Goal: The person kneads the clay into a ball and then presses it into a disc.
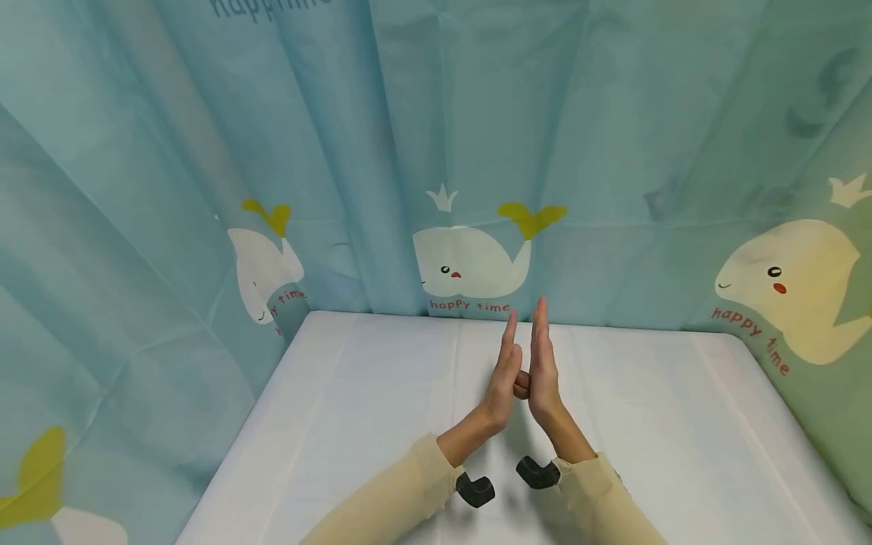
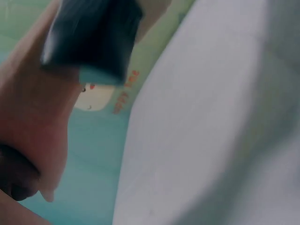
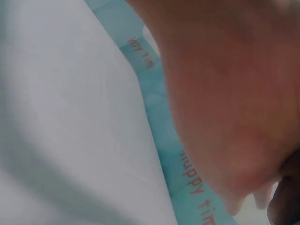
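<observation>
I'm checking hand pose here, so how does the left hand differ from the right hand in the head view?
The left hand leans to the right, while the right hand stands nearly upright. The left hand's fingertips end lower than the right hand's, with a gap between the two at the top. Both have straight fingers pointing up, palms facing each other over the white table, and both hold nothing.

White table (image 1: 381, 424); blue whale-print curtain (image 1: 204, 136) hangs behind and beside it.
</observation>
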Demonstrator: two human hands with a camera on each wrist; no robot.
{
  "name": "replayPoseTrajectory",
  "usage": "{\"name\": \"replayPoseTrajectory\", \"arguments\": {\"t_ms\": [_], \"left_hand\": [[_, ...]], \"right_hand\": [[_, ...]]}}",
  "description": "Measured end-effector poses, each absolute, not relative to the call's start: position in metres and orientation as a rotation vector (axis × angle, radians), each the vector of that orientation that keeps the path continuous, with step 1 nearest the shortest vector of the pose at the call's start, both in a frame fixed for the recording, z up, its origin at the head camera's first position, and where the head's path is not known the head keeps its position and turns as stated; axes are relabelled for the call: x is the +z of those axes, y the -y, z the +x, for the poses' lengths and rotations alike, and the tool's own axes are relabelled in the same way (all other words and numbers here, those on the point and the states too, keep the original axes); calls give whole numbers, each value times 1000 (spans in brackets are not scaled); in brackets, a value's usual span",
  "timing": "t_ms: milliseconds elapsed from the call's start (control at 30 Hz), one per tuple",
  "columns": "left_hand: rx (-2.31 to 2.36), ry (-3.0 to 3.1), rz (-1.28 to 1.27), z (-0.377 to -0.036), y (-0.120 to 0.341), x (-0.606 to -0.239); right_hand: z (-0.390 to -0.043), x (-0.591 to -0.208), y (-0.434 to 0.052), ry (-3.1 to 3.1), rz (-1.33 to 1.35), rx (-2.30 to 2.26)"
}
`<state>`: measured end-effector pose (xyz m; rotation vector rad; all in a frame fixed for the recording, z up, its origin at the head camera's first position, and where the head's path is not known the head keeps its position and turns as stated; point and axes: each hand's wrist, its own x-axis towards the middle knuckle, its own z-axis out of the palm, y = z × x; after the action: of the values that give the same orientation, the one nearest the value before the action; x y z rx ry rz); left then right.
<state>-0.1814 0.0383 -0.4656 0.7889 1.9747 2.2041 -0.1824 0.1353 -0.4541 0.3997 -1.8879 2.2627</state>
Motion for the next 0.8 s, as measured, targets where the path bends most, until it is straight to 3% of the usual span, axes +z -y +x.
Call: {"name": "replayPoseTrajectory", "arguments": {"t_ms": [533,800], "left_hand": [[2361,-2155,663,-217,-33,-455],[2206,-2080,750,-205,-44,-473]], "right_hand": [[-178,-457,-115,1850,567,2318],[-185,-457,-131,1880,418,2283]]}}
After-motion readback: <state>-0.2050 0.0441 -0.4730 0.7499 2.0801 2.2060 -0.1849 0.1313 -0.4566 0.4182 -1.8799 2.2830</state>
